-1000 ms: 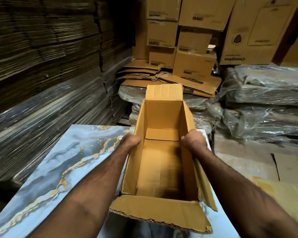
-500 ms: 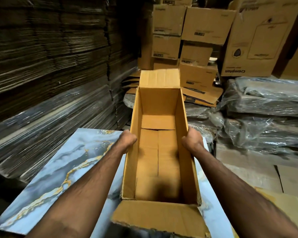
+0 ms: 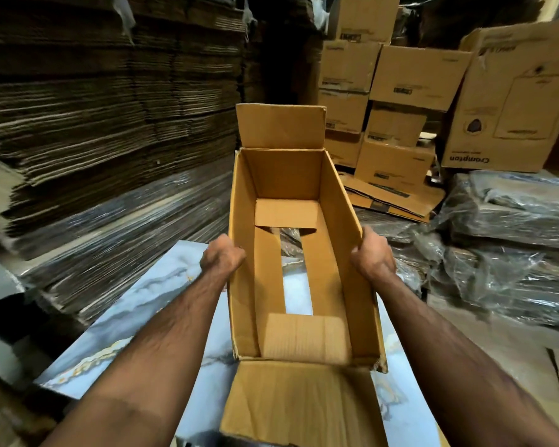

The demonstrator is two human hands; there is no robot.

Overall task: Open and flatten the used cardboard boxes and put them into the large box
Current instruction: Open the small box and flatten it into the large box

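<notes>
Since half a second ago the box (image 3: 299,253) has risen and its bottom flaps have parted, so the marbled sheet (image 3: 149,301) shows through a gap in its floor. From the head view, the left hand (image 3: 221,258) curls over the box's left wall and the right hand (image 3: 371,254) grips the right wall, each pinching the rim. The box hangs between them, its long axis running straight away from the person, both hands equally near, so pressing it flat likely means pushing the walls sideways.
</notes>
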